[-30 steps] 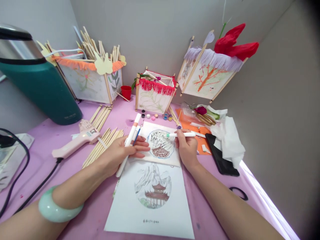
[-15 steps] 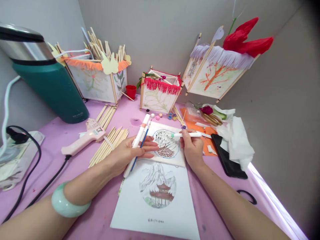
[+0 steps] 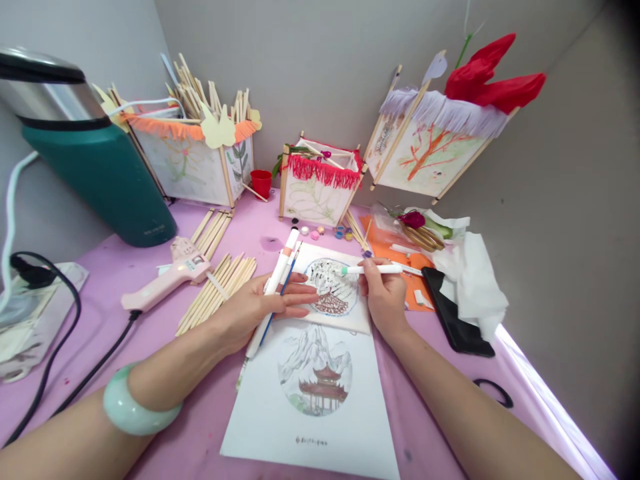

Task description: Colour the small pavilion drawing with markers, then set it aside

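My right hand point(image 3: 384, 297) grips a white marker point(image 3: 373, 269) with a green tip, held sideways over a small sheet with a round pagoda drawing point(image 3: 334, 293). My left hand point(image 3: 260, 303) lies on that sheet's left edge, fingers stretched out, with a white-and-orange marker point(image 3: 280, 267) and a thin blue paintbrush point(image 3: 290, 273) held between the fingers. Just below lies a larger printed sheet point(image 3: 313, 393) with a coloured pagoda picture. A pale green bangle point(image 3: 135, 407) sits on my left wrist.
Three paper lanterns point(image 3: 190, 160) point(image 3: 317, 183) point(image 3: 430, 143) stand at the back. A pink glue gun point(image 3: 167, 280) and wooden sticks point(image 3: 220, 283) lie left, beside a green appliance point(image 3: 95, 167). Small paint pots point(image 3: 320, 233), a black phone point(image 3: 450, 313) and tissue point(image 3: 475, 280) lie right.
The view shifted slightly between the earliest frame and now, so everything sits a little further right. Both hands keep the same grip and place on the drawing.
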`<state>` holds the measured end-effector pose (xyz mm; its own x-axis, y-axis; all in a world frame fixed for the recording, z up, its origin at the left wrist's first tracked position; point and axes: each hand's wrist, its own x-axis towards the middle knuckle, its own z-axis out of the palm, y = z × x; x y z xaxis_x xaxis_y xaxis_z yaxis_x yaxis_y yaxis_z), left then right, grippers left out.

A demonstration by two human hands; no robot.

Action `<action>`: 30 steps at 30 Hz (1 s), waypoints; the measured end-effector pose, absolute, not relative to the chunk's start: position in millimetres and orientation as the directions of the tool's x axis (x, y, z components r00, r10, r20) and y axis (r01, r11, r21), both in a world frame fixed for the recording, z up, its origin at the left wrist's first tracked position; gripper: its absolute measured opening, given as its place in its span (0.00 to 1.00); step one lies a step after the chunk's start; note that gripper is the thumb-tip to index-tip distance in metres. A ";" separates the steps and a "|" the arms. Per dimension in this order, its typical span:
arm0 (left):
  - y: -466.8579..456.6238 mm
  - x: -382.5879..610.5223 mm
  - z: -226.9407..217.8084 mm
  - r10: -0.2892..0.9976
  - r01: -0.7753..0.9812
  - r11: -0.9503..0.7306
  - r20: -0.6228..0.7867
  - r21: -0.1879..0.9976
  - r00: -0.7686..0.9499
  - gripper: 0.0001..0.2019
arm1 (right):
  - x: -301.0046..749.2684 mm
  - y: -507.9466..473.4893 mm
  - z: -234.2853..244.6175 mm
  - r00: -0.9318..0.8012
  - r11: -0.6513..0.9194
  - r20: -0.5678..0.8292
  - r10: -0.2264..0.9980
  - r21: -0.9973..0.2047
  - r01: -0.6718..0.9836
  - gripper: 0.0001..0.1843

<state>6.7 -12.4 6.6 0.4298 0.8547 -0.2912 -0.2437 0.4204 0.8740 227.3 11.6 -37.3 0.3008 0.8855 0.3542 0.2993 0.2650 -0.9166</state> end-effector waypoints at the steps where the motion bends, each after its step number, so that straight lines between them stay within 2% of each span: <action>1: -12.5 6.6 6.3 0.854 -0.245 0.421 -0.290 0.874 0.431 0.20 | 227.3 11.6 -37.4 0.300 0.266 0.354 0.886 -0.917 0.297 0.14; 8: -15.4 10.1 12.5 0.852 -0.219 0.440 -0.329 0.871 0.407 0.17 | 228.1 12.3 -38.9 0.294 0.276 0.371 0.881 -0.907 0.318 0.14; 21: -12.6 11.4 8.9 0.851 -0.123 0.424 -0.348 0.897 0.394 0.17 | 228.7 13.5 -38.9 0.292 0.273 0.371 0.881 -0.905 0.327 0.14; 30: -9.5 8.8 -2.5 0.915 0.071 0.279 -0.287 0.958 0.283 0.14 | 228.4 13.0 -38.9 0.298 0.287 0.376 0.877 -0.909 0.301 0.13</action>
